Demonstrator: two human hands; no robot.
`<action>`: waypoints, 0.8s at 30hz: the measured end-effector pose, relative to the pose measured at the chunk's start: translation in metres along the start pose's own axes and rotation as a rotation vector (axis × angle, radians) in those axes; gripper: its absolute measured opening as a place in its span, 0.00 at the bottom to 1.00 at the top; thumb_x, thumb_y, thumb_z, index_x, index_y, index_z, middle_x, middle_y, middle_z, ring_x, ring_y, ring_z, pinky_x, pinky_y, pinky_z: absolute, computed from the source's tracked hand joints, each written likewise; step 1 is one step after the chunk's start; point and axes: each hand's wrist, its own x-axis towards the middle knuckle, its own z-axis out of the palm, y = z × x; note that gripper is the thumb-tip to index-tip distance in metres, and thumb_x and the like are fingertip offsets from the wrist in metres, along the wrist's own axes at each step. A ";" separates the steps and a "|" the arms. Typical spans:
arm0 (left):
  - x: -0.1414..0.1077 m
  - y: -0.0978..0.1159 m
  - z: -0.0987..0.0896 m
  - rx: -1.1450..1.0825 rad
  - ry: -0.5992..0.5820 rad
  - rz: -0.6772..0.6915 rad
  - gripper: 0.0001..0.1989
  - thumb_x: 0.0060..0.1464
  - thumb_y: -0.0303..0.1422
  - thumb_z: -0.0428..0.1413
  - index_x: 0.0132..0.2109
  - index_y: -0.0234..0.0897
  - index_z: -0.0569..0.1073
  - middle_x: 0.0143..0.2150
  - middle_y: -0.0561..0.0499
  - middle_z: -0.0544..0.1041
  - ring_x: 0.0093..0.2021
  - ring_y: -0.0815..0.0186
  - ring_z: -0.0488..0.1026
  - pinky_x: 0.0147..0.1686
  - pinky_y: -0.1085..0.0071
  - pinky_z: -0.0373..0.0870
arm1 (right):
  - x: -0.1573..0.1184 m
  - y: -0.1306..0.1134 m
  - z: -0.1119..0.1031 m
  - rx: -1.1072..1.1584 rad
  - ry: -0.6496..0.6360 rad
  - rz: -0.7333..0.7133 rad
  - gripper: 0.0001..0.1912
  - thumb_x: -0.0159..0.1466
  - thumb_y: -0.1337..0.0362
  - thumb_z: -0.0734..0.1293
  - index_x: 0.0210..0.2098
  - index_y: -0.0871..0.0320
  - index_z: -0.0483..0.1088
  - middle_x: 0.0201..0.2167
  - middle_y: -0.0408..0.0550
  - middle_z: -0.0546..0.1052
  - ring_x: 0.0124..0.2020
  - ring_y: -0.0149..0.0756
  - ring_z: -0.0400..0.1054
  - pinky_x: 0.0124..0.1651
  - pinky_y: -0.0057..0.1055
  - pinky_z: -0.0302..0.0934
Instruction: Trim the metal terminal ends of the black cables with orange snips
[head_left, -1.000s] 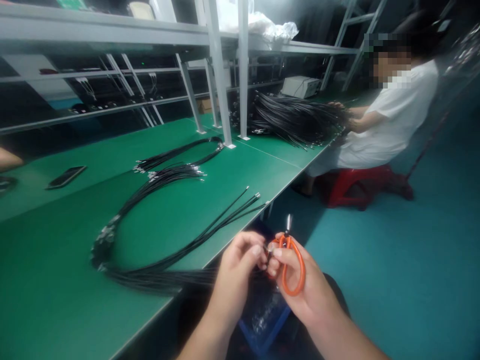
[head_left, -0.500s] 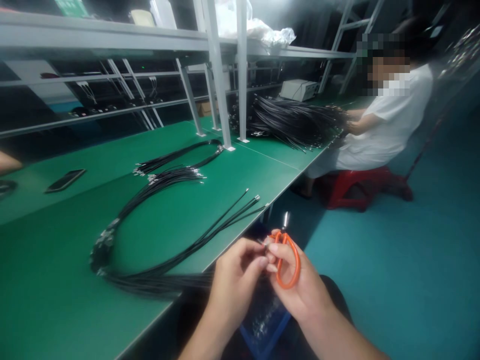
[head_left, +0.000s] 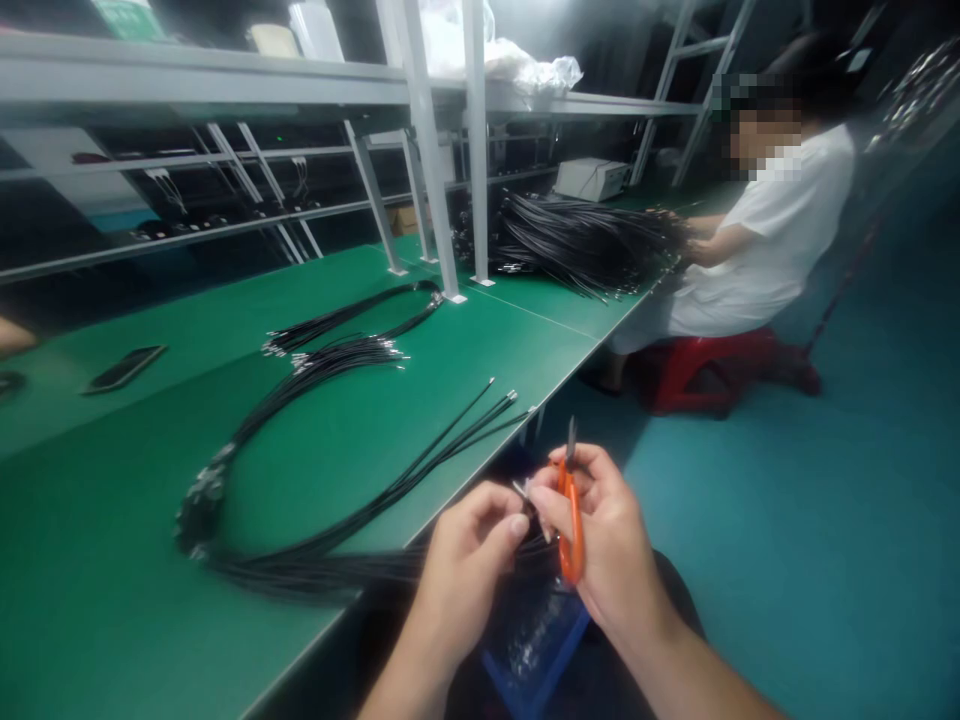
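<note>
My left hand (head_left: 469,545) is pinched nearly closed on what looks like a cable end (head_left: 523,492); my right hand (head_left: 611,515) curls round orange scissors (head_left: 573,535), blades towards twelve. Black cables (head_left: 315,570) loop from nine to eleven o'clock. One end's in work; how many are finished, I can't tell.

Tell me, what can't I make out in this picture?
All in the head view:
- Small metallic piece between the bare left hand and bare right hand: too small and blurred to identify.
- Near end of the long black cable bundle: hidden behind the hands.
- Contents of the blue open-topped container: blurred.
- Another person's bare arm: cut off by the left edge.
</note>
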 end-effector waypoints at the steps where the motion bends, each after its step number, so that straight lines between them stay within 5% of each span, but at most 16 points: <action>1: 0.000 0.000 0.001 0.003 0.012 0.001 0.08 0.55 0.36 0.56 0.32 0.35 0.69 0.26 0.56 0.65 0.25 0.73 0.59 0.25 0.76 0.57 | -0.001 0.001 0.001 -0.013 0.022 -0.024 0.16 0.54 0.71 0.72 0.37 0.53 0.64 0.24 0.35 0.72 0.23 0.23 0.62 0.26 0.17 0.57; 7: 0.000 -0.001 0.001 -0.007 0.035 -0.022 0.09 0.55 0.36 0.56 0.32 0.35 0.68 0.25 0.57 0.64 0.24 0.73 0.58 0.25 0.76 0.56 | -0.005 -0.002 -0.004 -0.075 0.027 -0.055 0.15 0.55 0.69 0.71 0.40 0.52 0.64 0.27 0.36 0.73 0.22 0.22 0.61 0.24 0.17 0.55; 13: -0.001 -0.001 0.001 -0.011 0.003 -0.027 0.09 0.55 0.37 0.56 0.33 0.35 0.68 0.24 0.57 0.63 0.23 0.73 0.57 0.23 0.76 0.55 | -0.001 -0.007 -0.004 -0.075 -0.040 0.034 0.16 0.54 0.67 0.73 0.39 0.54 0.65 0.29 0.39 0.76 0.30 0.29 0.70 0.33 0.22 0.63; 19: -0.002 0.002 0.001 -0.054 -0.026 -0.027 0.09 0.54 0.36 0.57 0.33 0.34 0.69 0.26 0.56 0.66 0.24 0.73 0.58 0.24 0.77 0.56 | 0.000 -0.011 -0.003 -0.037 -0.111 0.103 0.15 0.53 0.69 0.72 0.37 0.56 0.64 0.25 0.38 0.75 0.20 0.24 0.62 0.24 0.20 0.57; 24: -0.003 0.002 0.003 -0.043 0.026 -0.016 0.09 0.54 0.35 0.57 0.32 0.34 0.69 0.26 0.56 0.65 0.24 0.74 0.58 0.24 0.77 0.57 | -0.004 -0.007 -0.001 -0.236 0.062 -0.092 0.16 0.53 0.71 0.71 0.37 0.54 0.63 0.26 0.38 0.74 0.27 0.29 0.68 0.31 0.24 0.62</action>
